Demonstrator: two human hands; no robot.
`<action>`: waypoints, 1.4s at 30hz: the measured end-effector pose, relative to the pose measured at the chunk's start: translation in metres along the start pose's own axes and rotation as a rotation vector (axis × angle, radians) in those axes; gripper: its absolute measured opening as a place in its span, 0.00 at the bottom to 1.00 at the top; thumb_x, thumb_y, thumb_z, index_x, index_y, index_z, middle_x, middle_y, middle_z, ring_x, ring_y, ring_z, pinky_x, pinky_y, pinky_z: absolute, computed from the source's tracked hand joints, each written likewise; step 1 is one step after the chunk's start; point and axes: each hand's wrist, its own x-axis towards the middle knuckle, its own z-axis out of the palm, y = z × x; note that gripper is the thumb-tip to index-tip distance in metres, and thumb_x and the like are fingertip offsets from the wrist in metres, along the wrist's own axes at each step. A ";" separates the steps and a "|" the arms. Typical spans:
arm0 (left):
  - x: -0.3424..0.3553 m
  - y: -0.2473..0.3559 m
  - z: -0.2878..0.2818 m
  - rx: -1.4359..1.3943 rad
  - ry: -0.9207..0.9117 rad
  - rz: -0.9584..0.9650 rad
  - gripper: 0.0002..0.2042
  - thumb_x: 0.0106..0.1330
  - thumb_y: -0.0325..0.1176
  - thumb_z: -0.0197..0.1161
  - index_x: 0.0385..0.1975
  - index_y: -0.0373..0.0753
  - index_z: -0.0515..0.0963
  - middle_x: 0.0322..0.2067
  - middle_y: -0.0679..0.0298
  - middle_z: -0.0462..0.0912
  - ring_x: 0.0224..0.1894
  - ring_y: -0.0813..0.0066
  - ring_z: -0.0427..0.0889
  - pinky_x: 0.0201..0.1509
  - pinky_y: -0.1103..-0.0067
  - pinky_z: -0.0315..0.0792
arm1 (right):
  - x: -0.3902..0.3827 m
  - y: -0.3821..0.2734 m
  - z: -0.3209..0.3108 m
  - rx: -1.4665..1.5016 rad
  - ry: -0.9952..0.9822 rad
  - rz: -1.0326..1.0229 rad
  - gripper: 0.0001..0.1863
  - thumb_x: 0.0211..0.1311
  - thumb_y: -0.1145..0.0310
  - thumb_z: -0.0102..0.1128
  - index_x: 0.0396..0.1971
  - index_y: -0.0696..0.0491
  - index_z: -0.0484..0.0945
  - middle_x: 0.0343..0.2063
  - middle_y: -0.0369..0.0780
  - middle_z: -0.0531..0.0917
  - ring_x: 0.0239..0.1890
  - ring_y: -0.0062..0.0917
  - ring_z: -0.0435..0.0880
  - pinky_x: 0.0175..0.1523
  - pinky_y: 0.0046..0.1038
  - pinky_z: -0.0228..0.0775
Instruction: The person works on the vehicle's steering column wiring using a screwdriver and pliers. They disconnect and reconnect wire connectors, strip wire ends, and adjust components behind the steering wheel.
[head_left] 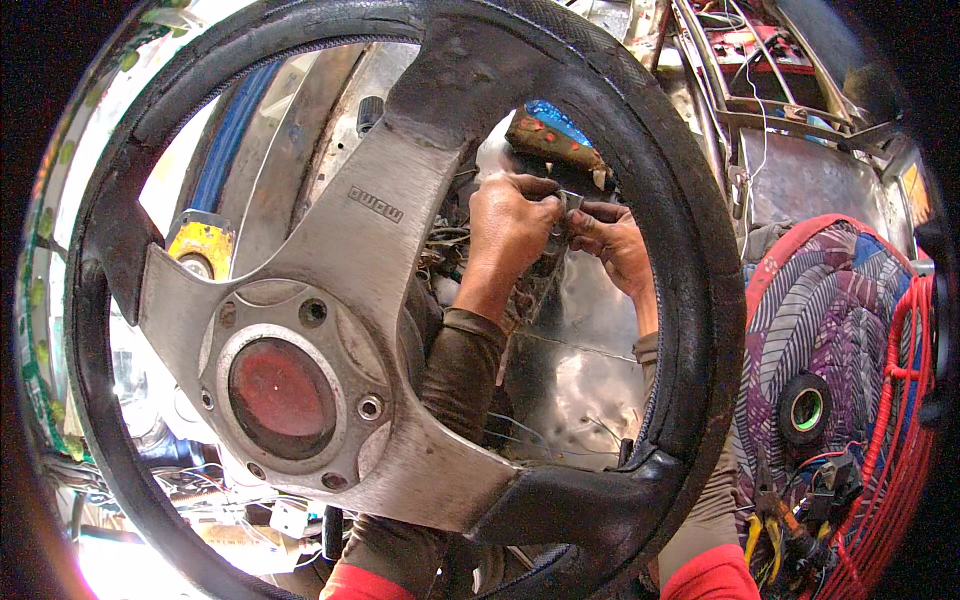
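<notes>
My left hand (pixel 508 235) and my right hand (pixel 615 248) meet behind the large steering wheel (pixel 410 175). Both are closed, with fingertips pinching a small grey metal piece (pixel 573 201) between them. Its exact kind is too small to make out. Just beyond the fingers is a worn brown part with a bright blue inside (pixel 555 135). A tangle of dark wires (pixel 447 245) lies left of my left wrist. Both forearms reach up under the wheel, whose rim and spokes hide parts of them.
Bare sheet metal (pixel 590 330) lies below my hands. At right, a patterned cushion (pixel 815 270) carries a black tape roll (pixel 784 405), yellow-handled pliers (pixel 775 545) and bundled red wires (pixel 893 420). A yellow object (pixel 205 240) sits at left, with loose wires (pixel 200 490) at lower left.
</notes>
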 end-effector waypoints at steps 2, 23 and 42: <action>0.002 -0.001 0.001 -0.019 0.002 -0.001 0.13 0.55 0.31 0.69 0.39 0.33 0.88 0.34 0.45 0.89 0.38 0.62 0.91 0.47 0.72 0.82 | 0.001 0.001 -0.001 0.024 -0.005 -0.005 0.17 0.62 0.64 0.74 0.46 0.58 0.86 0.39 0.37 0.90 0.37 0.19 0.87 0.42 0.22 0.81; -0.003 0.008 0.002 -0.024 0.004 -0.031 0.12 0.58 0.31 0.70 0.40 0.34 0.89 0.34 0.47 0.89 0.37 0.62 0.92 0.45 0.72 0.83 | -0.004 -0.003 0.016 0.123 0.107 -0.093 0.22 0.60 0.74 0.73 0.55 0.59 0.82 0.47 0.40 0.88 0.44 0.24 0.88 0.51 0.28 0.84; 0.012 -0.012 0.016 -0.044 -0.023 0.036 0.11 0.57 0.31 0.70 0.39 0.36 0.89 0.33 0.47 0.89 0.37 0.56 0.91 0.47 0.68 0.82 | 0.000 -0.001 0.019 -0.008 0.127 -0.219 0.25 0.59 0.79 0.71 0.58 0.60 0.80 0.50 0.41 0.87 0.48 0.23 0.87 0.56 0.25 0.79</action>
